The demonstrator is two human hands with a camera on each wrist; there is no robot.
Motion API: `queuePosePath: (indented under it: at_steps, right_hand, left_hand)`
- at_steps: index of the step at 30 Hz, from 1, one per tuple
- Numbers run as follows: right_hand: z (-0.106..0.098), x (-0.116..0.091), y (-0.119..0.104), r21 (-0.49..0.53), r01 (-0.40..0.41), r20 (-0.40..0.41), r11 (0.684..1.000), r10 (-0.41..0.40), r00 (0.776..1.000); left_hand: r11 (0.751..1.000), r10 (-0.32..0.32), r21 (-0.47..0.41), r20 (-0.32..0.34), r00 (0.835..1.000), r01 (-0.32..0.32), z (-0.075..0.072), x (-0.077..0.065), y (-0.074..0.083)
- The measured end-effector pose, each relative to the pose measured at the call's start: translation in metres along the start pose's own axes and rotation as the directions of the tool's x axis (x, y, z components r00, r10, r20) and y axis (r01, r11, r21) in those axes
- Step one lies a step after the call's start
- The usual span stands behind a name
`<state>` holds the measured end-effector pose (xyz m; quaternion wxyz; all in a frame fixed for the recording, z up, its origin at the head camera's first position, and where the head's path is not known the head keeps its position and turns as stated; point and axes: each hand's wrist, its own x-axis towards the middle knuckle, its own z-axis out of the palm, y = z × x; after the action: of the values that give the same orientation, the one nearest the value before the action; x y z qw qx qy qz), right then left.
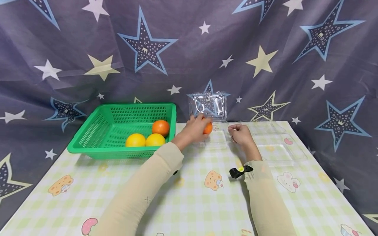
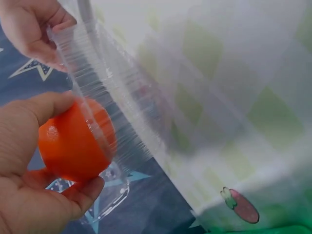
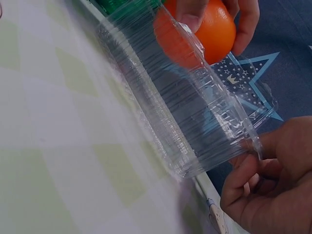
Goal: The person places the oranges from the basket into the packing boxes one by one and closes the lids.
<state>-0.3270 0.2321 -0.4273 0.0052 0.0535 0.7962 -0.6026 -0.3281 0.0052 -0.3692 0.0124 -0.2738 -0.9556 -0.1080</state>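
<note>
My left hand (image 1: 195,128) grips an orange (image 2: 73,144) between thumb and fingers. It holds the fruit at the opening of a clear plastic clamshell box (image 3: 151,92), and part of the orange shows through the box's side wall. The box's lid (image 1: 208,105) stands raised at the back, against the curtain. With thumb and fingers, my right hand (image 1: 240,134) pinches the rim of the same box at its right corner.
To the left stands a green plastic basket (image 1: 118,153) with a red-orange fruit (image 1: 160,127) and two yellow fruits (image 1: 135,140). Another clear plastic box (image 1: 279,152) lies open on the right of the checked tablecloth (image 1: 189,209). A star-patterned curtain (image 1: 189,42) hangs behind the table.
</note>
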Motion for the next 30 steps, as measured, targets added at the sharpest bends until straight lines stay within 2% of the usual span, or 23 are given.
queuePosePath:
  at_steps: [7,15,30]
  right_hand:
    - [-0.001,-0.002,-0.002,0.023,-0.019,0.005,1.000,0.019,1.000]
    - [-0.001,-0.001,-0.002,0.038,-0.018,0.008,0.999,0.017,1.000]
    - [0.000,-0.001,-0.002,0.061,-0.040,0.014,0.997,0.039,0.999]
  left_hand:
    - [0.999,-0.020,0.050,0.030,0.999,0.018,0.010,0.003,0.003]
    - [0.996,-0.075,0.053,0.085,0.994,0.071,0.019,0.004,0.004]
    - [0.994,-0.093,0.063,0.087,0.992,0.088,0.023,0.003,0.004]
